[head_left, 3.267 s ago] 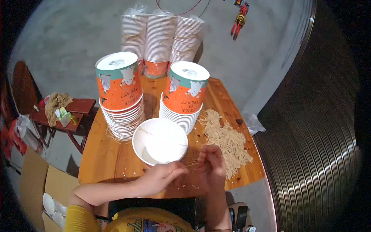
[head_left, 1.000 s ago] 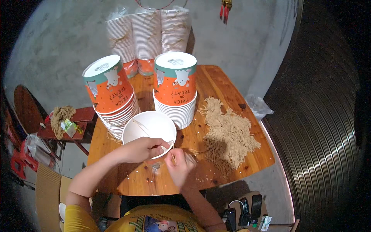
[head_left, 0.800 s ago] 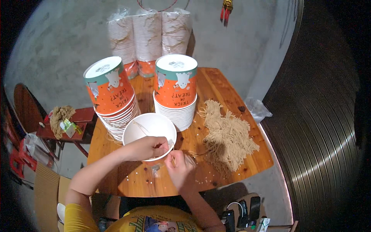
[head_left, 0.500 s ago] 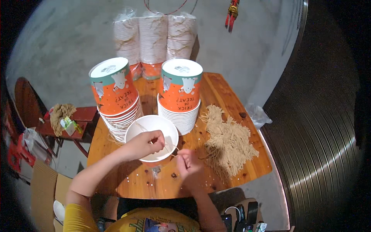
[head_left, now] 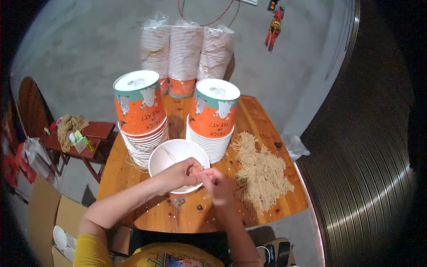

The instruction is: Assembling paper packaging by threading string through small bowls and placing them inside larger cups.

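Observation:
A white paper bucket (head_left: 160,161) stands mouth up on the wooden table in front of me. Over its near right rim my left hand (head_left: 180,174) and my right hand (head_left: 218,189) meet, fingertips pinched close together. Both pinch a thin beige string (head_left: 202,170); its finer course between the fingers is hard to make out. A thin strand also shows inside the bucket. Just behind stand two upside-down stacks of orange and green buckets, the left stack (head_left: 138,111) with strings hanging at its rims and the right stack (head_left: 215,113). Right of my hands lies a pile of beige strings (head_left: 262,175).
Tall plastic-wrapped bucket stacks (head_left: 184,55) stand at the table's back against the grey wall. A red bench (head_left: 100,130) with a beige bundle is at the left. An open cardboard box (head_left: 69,213) sits at lower left, and a ribbed metal shutter (head_left: 356,187) at right.
My hands have come together, my right hand moving up to the fingertips of my left. The string that was stretched between them is now mostly hidden. The whole view has shifted slightly.

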A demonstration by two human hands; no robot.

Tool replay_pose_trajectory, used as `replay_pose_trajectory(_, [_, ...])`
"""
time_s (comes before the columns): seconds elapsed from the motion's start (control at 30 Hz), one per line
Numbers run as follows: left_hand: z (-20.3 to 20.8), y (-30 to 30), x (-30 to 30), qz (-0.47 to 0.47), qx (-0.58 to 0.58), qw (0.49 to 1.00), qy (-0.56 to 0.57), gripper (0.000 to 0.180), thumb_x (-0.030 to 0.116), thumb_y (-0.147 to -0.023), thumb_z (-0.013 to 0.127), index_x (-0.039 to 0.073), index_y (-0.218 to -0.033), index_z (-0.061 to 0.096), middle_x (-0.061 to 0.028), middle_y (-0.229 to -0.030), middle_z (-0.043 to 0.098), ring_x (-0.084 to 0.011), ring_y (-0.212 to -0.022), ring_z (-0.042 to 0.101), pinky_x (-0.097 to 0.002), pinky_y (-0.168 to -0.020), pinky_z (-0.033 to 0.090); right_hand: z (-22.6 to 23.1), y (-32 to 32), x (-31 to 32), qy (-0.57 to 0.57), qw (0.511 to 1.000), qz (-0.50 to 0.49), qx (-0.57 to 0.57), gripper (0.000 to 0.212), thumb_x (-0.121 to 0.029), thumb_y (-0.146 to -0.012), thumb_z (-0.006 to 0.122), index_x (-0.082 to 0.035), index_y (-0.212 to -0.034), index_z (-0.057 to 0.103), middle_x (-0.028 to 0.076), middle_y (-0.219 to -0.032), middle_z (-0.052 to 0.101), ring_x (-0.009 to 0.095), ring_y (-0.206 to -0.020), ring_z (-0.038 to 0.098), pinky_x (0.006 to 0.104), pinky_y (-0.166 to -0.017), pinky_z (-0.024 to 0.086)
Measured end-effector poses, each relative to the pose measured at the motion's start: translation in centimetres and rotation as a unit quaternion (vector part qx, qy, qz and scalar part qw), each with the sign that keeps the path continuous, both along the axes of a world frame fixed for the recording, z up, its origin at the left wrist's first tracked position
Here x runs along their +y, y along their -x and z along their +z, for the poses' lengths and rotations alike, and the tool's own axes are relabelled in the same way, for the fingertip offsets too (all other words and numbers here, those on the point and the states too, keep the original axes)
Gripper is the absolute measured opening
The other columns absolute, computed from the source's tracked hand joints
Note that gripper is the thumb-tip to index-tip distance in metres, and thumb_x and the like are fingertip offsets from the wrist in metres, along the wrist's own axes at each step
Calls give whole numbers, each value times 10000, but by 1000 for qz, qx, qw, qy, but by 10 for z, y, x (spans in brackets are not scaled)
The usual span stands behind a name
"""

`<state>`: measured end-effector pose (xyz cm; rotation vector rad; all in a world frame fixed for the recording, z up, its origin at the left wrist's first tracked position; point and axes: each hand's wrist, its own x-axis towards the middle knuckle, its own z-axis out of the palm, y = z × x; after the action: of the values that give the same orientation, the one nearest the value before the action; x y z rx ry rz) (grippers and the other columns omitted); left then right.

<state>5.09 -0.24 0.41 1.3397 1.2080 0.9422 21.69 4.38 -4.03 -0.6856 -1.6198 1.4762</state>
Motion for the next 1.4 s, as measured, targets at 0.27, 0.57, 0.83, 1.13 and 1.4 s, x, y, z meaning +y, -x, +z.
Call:
replay_pose_trajectory(0.27, [-1, 2, 9, 0, -39, 996, 75, 201, 23, -817, 581, 2, -1008, 523, -13, -805, 582, -78, -661, 525, -199, -586, 421, 19, -22, 1, -69, 997, 21, -25, 91, -88, -904, 577, -63, -990, 562, -66, -759, 491, 12, -672, 434, 184, -587, 361])
replay_pose_trajectory(0.57, [1, -8, 11, -32, -40, 998, 48, 95, 67, -842, 551, 24, -926, 570, 6, -761, 559, -58, -653, 507, -197, -570, 403, 53, -26, 14, -209, 972, 93, -58, 101, -35, -891, 573, -45, -992, 571, -42, -752, 537, 21, -665, 470, 186, -588, 407])
replay_pose_trajectory(0.83, [-1, -3, 11, -92, -31, 994, 46, 145, 155, -882, 587, 41, -971, 597, 34, -792, 559, -49, -704, 504, -198, -639, 422, 48, -19, 23, -263, 957, -16, -121, 87, -66, -886, 554, -37, -961, 589, -17, -708, 519, 51, -625, 483, 204, -582, 420])
replay_pose_trajectory(1.13, [-4, -2, 15, -86, -39, 992, 87, 188, 216, -898, 614, 46, -977, 598, 29, -822, 587, -51, -726, 521, -196, -655, 430, 8, -42, 14, -293, 946, -28, -137, 117, -83, -795, 671, -43, -871, 592, 121, -812, 559, 234, -644, 571, 347, -588, 485])
replay_pose_trajectory(1.4, [1, -2, 13, -62, -45, 991, 109, 129, 121, -855, 602, 56, -966, 593, 33, -824, 595, -42, -692, 533, -183, -605, 418, 28, -28, -22, -290, 906, -91, -294, 177, -131, -698, 755, -71, -803, 624, 99, -831, 586, 283, -782, 576, 385, -693, 471])
